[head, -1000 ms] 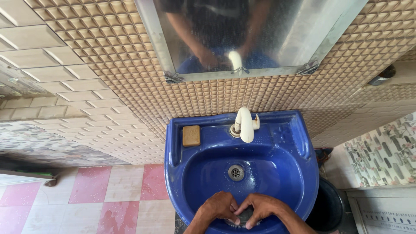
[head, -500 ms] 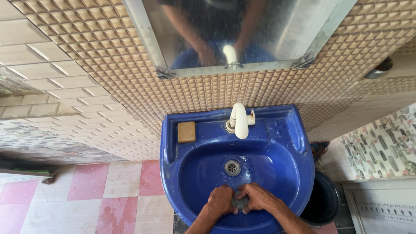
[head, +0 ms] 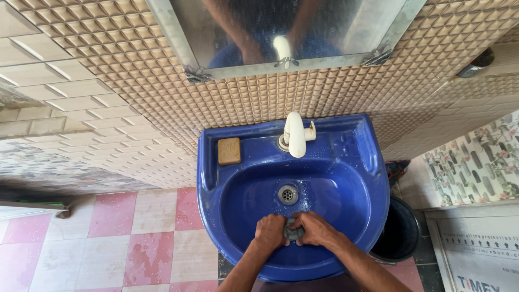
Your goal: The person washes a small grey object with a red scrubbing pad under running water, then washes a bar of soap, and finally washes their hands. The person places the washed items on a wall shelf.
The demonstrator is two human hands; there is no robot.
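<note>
The left hand (head: 269, 231) and right hand (head: 314, 229) meet over the near part of the basin (head: 346, 189), fingers curled and pressed together around a small grey round object (head: 293, 232). The object sits between the two palms, equally close to both, and its shape offers no clear long axis. Just beyond the knuckles lies the drain (head: 288, 194), then the white tap (head: 294, 135) at the back rim. A brown soap bar (head: 229, 151) rests on the ledge, to the left of the tap.
</note>
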